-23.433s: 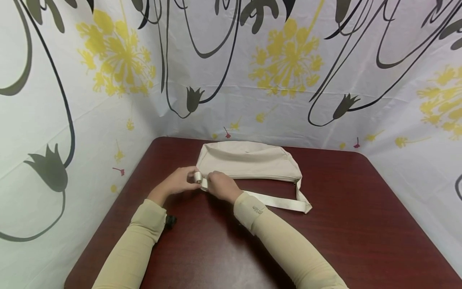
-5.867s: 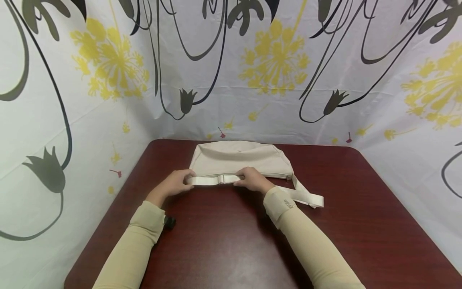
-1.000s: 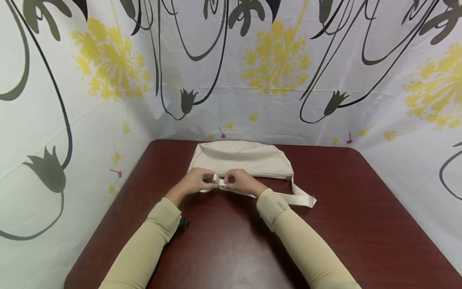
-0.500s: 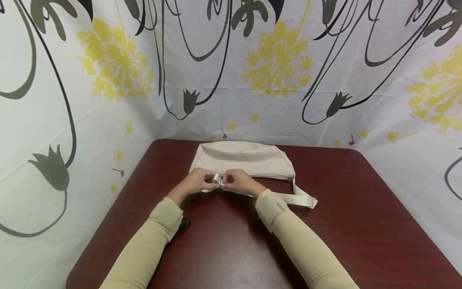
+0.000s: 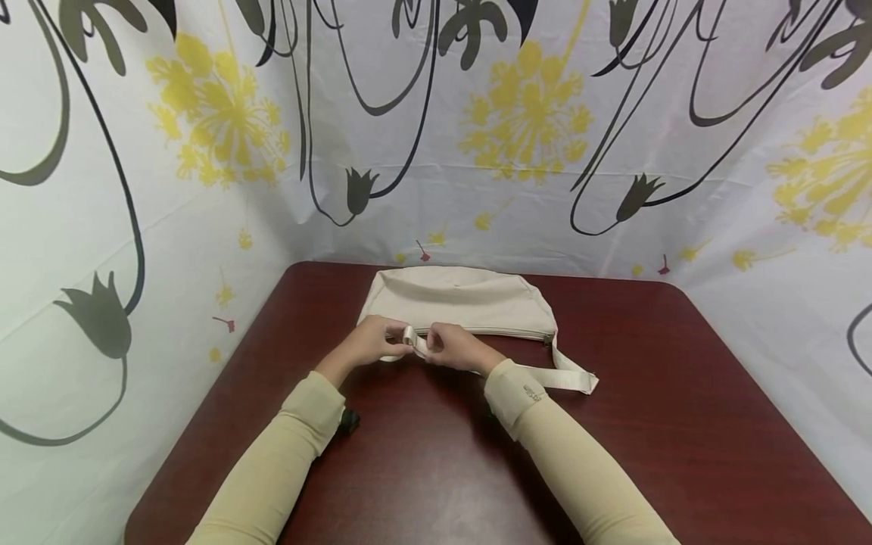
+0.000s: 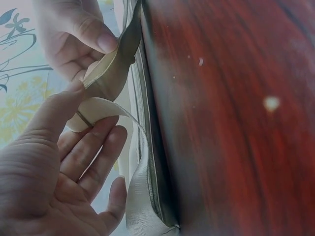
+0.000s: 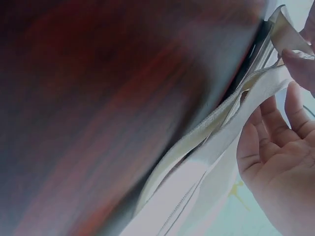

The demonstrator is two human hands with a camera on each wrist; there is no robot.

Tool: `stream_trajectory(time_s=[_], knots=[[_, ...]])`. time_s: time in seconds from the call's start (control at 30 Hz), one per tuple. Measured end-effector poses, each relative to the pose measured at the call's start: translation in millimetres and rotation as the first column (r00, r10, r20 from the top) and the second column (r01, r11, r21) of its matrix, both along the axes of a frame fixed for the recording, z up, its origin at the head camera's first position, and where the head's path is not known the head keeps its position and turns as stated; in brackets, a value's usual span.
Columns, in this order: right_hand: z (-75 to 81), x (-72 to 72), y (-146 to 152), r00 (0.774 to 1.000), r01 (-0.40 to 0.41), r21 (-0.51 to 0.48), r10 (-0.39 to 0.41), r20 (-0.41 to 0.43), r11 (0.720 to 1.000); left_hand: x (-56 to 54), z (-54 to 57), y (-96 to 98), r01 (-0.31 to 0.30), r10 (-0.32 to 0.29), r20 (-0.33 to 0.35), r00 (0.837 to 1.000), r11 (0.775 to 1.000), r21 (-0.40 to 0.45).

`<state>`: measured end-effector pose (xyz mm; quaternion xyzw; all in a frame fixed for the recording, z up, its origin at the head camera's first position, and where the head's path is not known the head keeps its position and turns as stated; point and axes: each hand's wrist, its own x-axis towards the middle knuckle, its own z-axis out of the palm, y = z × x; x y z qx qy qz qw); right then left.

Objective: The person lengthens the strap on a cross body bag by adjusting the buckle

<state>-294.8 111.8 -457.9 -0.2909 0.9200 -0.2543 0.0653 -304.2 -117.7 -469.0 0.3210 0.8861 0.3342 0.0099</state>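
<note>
A cream shoulder bag (image 5: 463, 299) lies on the table with its zipper edge facing me. My left hand (image 5: 368, 342) pinches its webbing strap (image 5: 555, 378) near the bag's front left. In the left wrist view the strap bends into a loop beside the left fingers, with a narrow slider bar (image 6: 84, 119) across it. Close on the right, my right hand (image 5: 462, 348) pinches the same strap between thumb and fingers. A short stretch of strap spans the gap between the hands. The right hand and sleeve hide part of the strap in the head view.
The dark red-brown table (image 5: 422, 469) has rounded far corners. A white cloth with printed flowers (image 5: 436, 151) hangs behind it and along both sides. A small dark object (image 5: 350, 421) shows beside the left cuff.
About six seconds ago the hands were farther apart, holding the strap straight with its slider between them. Since half a second ago, the right hand has shifted slightly right, exposing more strap.
</note>
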Motion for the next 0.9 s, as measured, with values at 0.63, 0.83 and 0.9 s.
stream_trajectory(time_s=[0.63, 0.83, 0.9], knots=[[1.6, 1.1, -3.7, 0.997, -0.041, -0.055, 0.037, -0.069, 0.998, 1.8, 1.6, -1.8, -0.018, 0.017, 0.030, 0.999, 0.999, 0.033], [1.4, 0.5, -7.9, 0.992, -0.071, -0.074, 0.063, -0.111, 0.995, 4.0, 3.0, -0.9, -0.021, 0.019, 0.043, 0.999, 0.999, 0.045], [1.7, 0.7, -9.3, 0.992, -0.071, -0.074, 0.062, -0.113, 0.995, 4.3, 3.0, -0.6, -0.021, 0.019, 0.044, 0.999, 0.999, 0.047]])
